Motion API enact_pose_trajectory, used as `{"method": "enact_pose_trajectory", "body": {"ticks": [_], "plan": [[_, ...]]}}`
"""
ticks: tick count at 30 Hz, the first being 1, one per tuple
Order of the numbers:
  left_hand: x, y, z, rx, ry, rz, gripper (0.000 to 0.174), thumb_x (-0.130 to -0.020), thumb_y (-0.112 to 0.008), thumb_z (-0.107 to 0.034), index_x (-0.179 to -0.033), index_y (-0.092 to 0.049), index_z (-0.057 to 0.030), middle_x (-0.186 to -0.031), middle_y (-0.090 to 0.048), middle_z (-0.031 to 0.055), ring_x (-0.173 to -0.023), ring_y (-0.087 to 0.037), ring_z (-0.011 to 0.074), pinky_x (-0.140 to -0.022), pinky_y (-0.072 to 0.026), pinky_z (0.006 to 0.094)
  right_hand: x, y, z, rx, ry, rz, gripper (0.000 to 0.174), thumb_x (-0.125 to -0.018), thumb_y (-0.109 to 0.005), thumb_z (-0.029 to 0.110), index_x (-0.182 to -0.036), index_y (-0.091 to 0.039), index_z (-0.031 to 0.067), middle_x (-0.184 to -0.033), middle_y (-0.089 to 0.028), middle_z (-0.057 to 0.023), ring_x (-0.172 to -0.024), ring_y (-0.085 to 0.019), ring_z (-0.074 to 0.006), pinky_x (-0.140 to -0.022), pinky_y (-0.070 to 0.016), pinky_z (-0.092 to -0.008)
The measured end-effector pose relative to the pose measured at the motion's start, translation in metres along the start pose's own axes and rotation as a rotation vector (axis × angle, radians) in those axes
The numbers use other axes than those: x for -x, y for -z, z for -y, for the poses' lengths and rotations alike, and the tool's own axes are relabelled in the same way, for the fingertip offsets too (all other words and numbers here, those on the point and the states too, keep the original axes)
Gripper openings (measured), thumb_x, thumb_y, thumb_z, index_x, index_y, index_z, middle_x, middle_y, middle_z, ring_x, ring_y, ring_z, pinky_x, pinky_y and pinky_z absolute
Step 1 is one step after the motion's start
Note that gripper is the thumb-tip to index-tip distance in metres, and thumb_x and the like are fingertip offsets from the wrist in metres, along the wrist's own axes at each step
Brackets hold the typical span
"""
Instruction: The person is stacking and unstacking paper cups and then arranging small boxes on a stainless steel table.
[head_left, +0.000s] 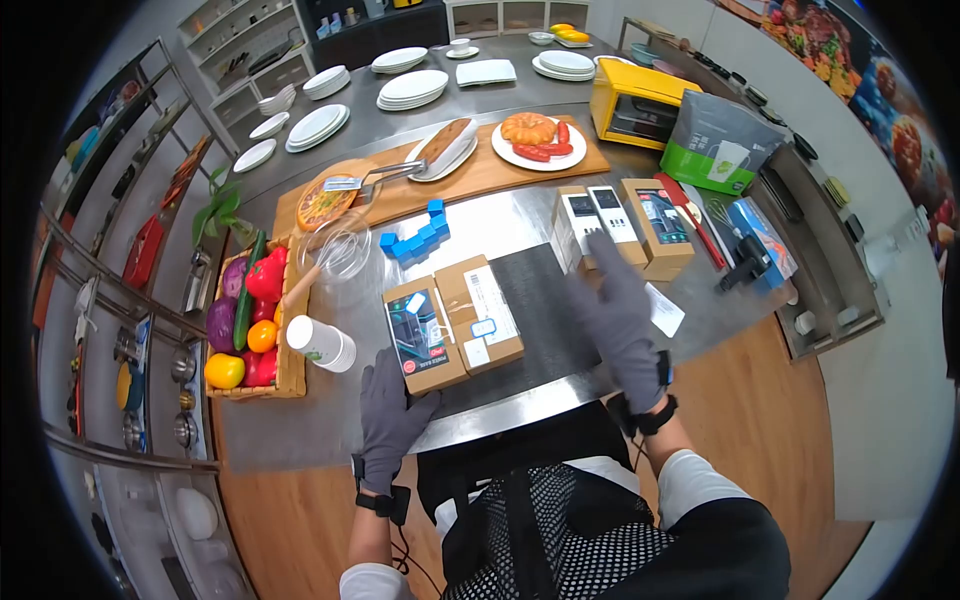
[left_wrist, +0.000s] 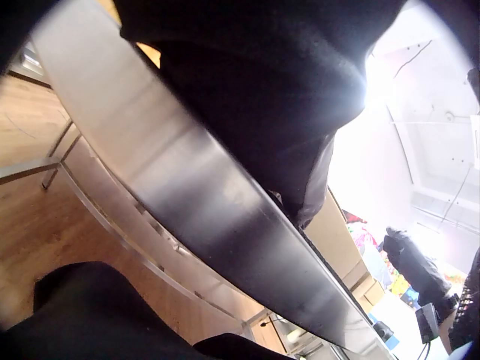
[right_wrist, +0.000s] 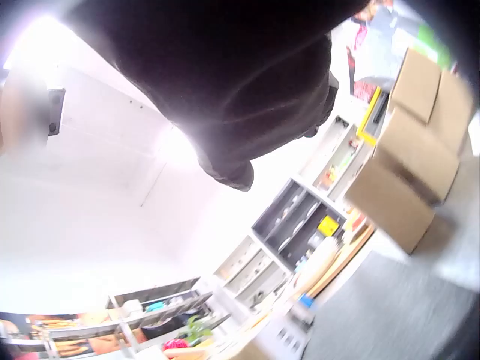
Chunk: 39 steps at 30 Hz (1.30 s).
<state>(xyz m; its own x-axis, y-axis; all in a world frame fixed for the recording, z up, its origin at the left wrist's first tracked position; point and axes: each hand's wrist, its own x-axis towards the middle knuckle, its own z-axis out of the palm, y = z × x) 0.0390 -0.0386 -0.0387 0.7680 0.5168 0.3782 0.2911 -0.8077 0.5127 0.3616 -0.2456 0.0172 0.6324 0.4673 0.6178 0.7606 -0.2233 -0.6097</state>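
Note:
Two cardboard boxes lie side by side at the middle of the counter: a power bank box (head_left: 422,345) with a dark printed face and a plain box (head_left: 480,312) with white labels. My gloved left hand (head_left: 388,410) is at the near left corner of the power bank box, its thumb spread along the counter edge. Over the dark mat (head_left: 540,305), my gloved right hand (head_left: 622,325) is blurred, fingers stretched toward several upright boxes. Of these, a box with a white label (head_left: 580,215) is nearest its fingertips, and another power bank box (head_left: 665,222) stands farther right. The right hand holds nothing visible.
White paper cups (head_left: 322,343) and a vegetable basket (head_left: 292,370) stand at left. Blue blocks (head_left: 420,240) and a whisk (head_left: 340,255) lie behind the boxes. Farther back are a wooden board (head_left: 480,165) with food and a yellow toaster oven (head_left: 640,100). A white paper (head_left: 664,311) lies at right.

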Motion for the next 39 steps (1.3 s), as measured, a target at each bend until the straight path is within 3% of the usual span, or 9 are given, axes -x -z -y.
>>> {"method": "enact_pose_trajectory", "body": {"ticks": [1,7,14,16,19,25,27,32,39], "plan": [[0.001,0.000,0.001,-0.007,0.011,0.005,0.068,-0.083,-0.091,-0.026,-0.141,-0.064,-0.0019,-0.122,-0.069,0.0213,-0.113,-0.063,0.0454,-0.097,-0.0474,0.0535,-0.018,0.020,0.004,0.075,-0.169,-0.005,0.069,-0.099,-0.084,0.040,-0.151,-0.069,-0.0036,-0.158,-0.068,-0.0284,-0.143,-0.068,-0.0446,-0.121,-0.0538,-0.0490],[0.005,-0.005,0.007,-0.084,-0.067,-0.066,0.073,-0.084,-0.091,-0.029,-0.144,-0.063,0.0000,-0.124,-0.069,0.0223,-0.112,-0.062,0.0465,-0.099,-0.0470,0.0542,-0.049,0.057,-0.128,0.751,-0.189,-0.019,0.103,-0.094,-0.083,0.064,-0.166,-0.056,-0.0043,-0.166,-0.055,-0.0384,-0.154,-0.056,-0.0516,-0.126,-0.0474,-0.0561],[0.020,-0.016,0.025,-0.169,-0.007,-0.028,0.086,-0.089,-0.091,-0.036,-0.159,-0.057,0.0011,-0.148,-0.068,0.0283,-0.143,-0.060,0.0510,-0.124,-0.0410,0.0630,-0.057,0.068,-0.131,0.401,-0.428,0.100,0.109,-0.095,-0.082,0.066,-0.167,-0.051,-0.0096,-0.155,-0.065,-0.0355,-0.144,-0.065,-0.0490,-0.121,-0.0507,-0.0514],[0.010,-0.001,0.010,0.006,0.148,0.150,0.090,-0.091,-0.090,-0.039,-0.163,-0.054,0.0011,-0.158,-0.064,0.0304,-0.155,-0.053,0.0509,-0.132,-0.0329,0.0671,-0.061,0.070,-0.131,0.405,-0.453,0.122,0.110,-0.094,-0.082,0.065,-0.167,-0.051,-0.0101,-0.153,-0.067,-0.0349,-0.142,-0.066,-0.0485,-0.120,-0.0514,-0.0512],[0.014,-0.011,0.014,-0.095,0.043,-0.002,0.074,-0.091,-0.088,-0.033,-0.153,-0.061,-0.0035,-0.146,-0.069,0.0242,-0.140,-0.062,0.0470,-0.129,-0.0379,0.0627,-0.062,0.070,-0.127,0.416,-0.455,0.123,0.113,-0.092,-0.084,0.066,-0.168,-0.050,-0.0100,-0.153,-0.068,-0.0343,-0.140,-0.068,-0.0479,-0.117,-0.0532,-0.0507],[0.018,-0.013,0.019,-0.063,0.059,0.003,0.079,-0.091,-0.089,-0.034,-0.158,-0.059,-0.0035,-0.155,-0.067,0.0261,-0.150,-0.058,0.0474,-0.132,-0.0349,0.0630,-0.059,0.068,-0.122,0.401,-0.539,0.045,0.114,-0.091,-0.085,0.067,-0.168,-0.050,-0.0088,-0.151,-0.071,-0.0332,-0.137,-0.071,-0.0471,-0.115,-0.0555,-0.0495],[0.018,-0.013,0.021,-0.074,0.060,0.018,0.083,-0.091,-0.089,-0.036,-0.159,-0.058,-0.0016,-0.155,-0.066,0.0281,-0.150,-0.057,0.0490,-0.131,-0.0348,0.0640,-0.058,0.068,-0.128,0.468,-0.428,0.066,0.114,-0.091,-0.084,0.068,-0.169,-0.049,-0.0074,-0.145,-0.074,-0.0326,-0.133,-0.073,-0.0470,-0.111,-0.0574,-0.0503],[0.013,-0.011,0.015,-0.074,0.040,-0.003,0.083,-0.089,-0.090,-0.036,-0.158,-0.058,-0.0012,-0.151,-0.068,0.0276,-0.146,-0.059,0.0493,-0.128,-0.0368,0.0635,-0.070,0.065,-0.132,0.553,-0.524,0.189,0.118,-0.088,-0.082,0.070,-0.170,-0.048,-0.0066,-0.140,-0.075,-0.0333,-0.130,-0.074,-0.0478,-0.109,-0.0582,-0.0525],[-0.001,0.008,-0.006,0.025,0.069,0.044,0.067,-0.085,-0.090,-0.030,-0.142,-0.064,-0.0041,-0.132,-0.071,0.0187,-0.124,-0.065,0.0440,-0.103,-0.0466,0.0551,-0.068,0.078,-0.117,0.397,-0.543,0.026,0.106,-0.089,-0.086,0.060,-0.164,-0.055,-0.0079,-0.144,-0.075,-0.0320,-0.131,-0.074,-0.0453,-0.111,-0.0568,-0.0498]]}}
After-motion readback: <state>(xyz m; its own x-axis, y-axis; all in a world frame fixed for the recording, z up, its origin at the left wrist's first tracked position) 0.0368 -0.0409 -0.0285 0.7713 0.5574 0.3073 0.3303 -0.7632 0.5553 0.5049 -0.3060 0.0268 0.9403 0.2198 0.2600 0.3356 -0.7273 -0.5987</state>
